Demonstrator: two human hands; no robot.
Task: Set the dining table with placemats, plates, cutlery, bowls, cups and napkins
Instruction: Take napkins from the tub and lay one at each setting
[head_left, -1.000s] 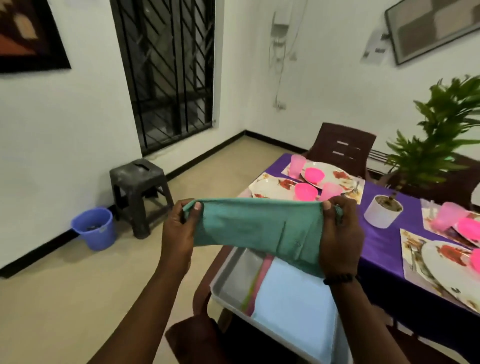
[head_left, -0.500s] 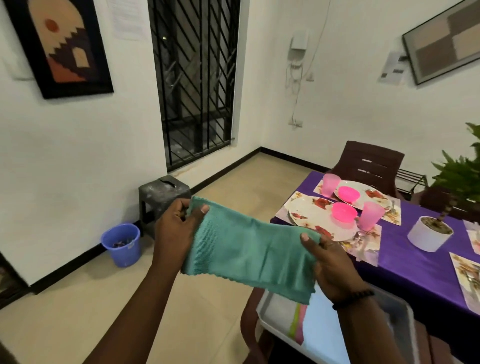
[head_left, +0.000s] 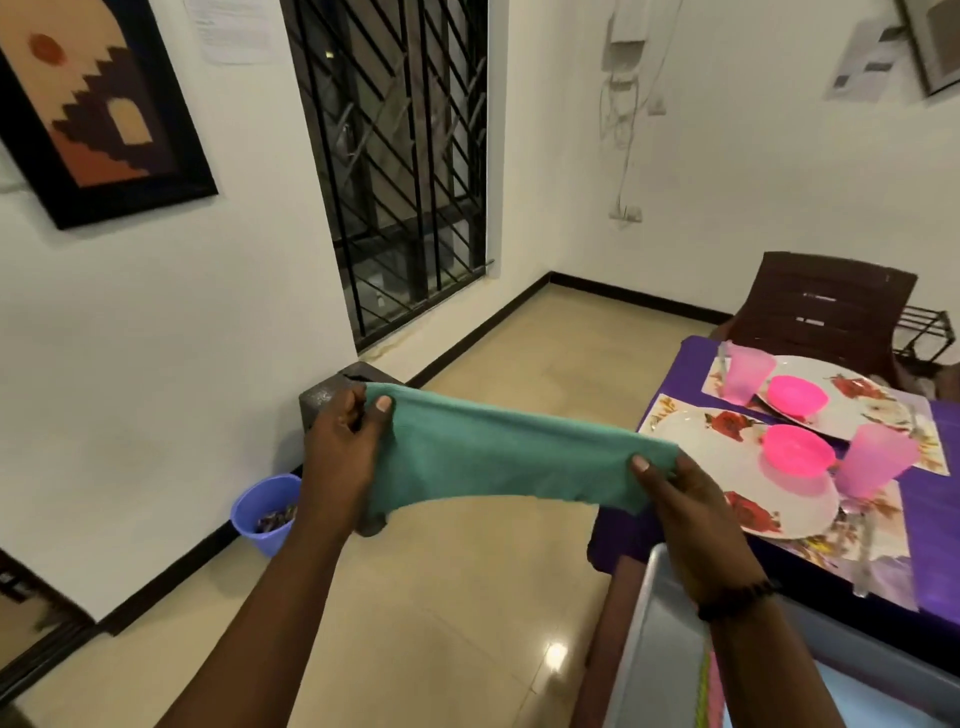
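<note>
Two hands (head_left: 340, 457) (head_left: 685, 501) pinch the green napkin (head_left: 498, 457); pink bowls (head_left: 797, 451) sit on plates (head_left: 691, 441).

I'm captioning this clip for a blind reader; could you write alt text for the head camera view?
Two hands, left hand and right hand, hold a green napkin stretched between them above the floor. To the right, a purple table holds plates with pink bowls and cups.

Purple-clothed table (head_left: 930, 499) — floral placemats (head_left: 670, 410) lie directly on it.
</note>
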